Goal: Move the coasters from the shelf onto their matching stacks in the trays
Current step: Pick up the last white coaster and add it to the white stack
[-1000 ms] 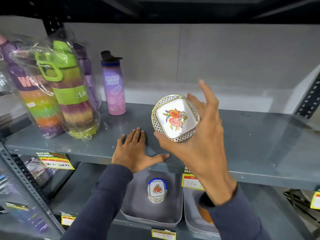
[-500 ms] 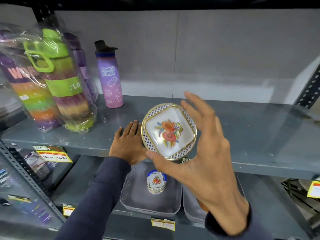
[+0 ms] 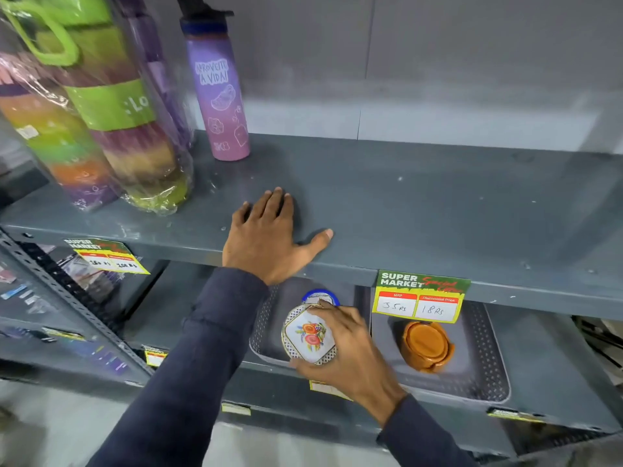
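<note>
My right hand point(image 3: 350, 352) grips a white floral coaster point(image 3: 309, 335) with a gold lattice rim, holding it tilted over the left grey tray point(image 3: 261, 332) on the lower shelf. Just behind it peeks the blue-edged top of the floral coaster stack point(image 3: 320, 294), mostly hidden by the hand and coaster. A stack of orange coasters point(image 3: 426, 345) sits in the right grey tray point(image 3: 488, 362). My left hand point(image 3: 269, 237) lies flat, fingers spread, on the front of the upper shelf point(image 3: 438, 210).
A purple water bottle point(image 3: 217, 92) stands at the back left of the upper shelf beside plastic-wrapped rainbow bottles point(image 3: 111, 112). Price tags point(image 3: 419, 296) hang from the shelf edge. A perforated steel upright point(image 3: 67, 294) runs down the left.
My right hand has carried the floral coaster down from in front of the upper shelf to the left tray below. The view has tilted downward. The left hand stays on the shelf.
</note>
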Demonstrator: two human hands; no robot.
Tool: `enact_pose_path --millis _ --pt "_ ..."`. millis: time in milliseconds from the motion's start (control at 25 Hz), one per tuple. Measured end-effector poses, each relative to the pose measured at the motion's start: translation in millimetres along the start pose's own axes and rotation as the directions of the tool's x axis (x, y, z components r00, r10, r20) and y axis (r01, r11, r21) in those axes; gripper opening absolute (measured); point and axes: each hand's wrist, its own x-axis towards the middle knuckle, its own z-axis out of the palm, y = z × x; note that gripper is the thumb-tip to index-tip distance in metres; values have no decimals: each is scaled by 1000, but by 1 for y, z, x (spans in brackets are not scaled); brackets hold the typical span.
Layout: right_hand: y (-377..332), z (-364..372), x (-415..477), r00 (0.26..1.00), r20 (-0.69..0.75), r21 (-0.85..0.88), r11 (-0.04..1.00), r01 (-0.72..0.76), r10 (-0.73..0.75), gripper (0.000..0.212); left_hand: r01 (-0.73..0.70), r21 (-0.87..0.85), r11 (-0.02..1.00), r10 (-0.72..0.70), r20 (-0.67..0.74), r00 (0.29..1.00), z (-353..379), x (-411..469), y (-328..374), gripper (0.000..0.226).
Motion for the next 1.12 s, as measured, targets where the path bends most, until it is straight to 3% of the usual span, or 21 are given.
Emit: enact_pose_path --millis 200,320,560,760,960,1120 --pt "53 60 36 956 184 -101 972 -212 228 88 0 -5 1000 0 -18 1000 2 1 -2 112" --pt "68 76 54 917 277 -92 958 -271 287 78 4 -5 1000 -4 -22 1000 1 1 -2 110" --pt "93 97 74 925 242 -236 943 -235 292 66 0 -5 1000 0 -20 1000 0 1 -2 108" --pt "106 108 78 972 127 -431 893 -127 200 65 -6 6 1000 6 -32 999 0 1 -3 109" --pt "113 106 85 923 189 -364 897 -251 335 75 -11 16 1000 11 -39 999 1 1 -3 108" --pt "124 101 89 922 205 -335 908 -250 329 72 -3 15 1000 4 -54 999 1 1 -2 108"
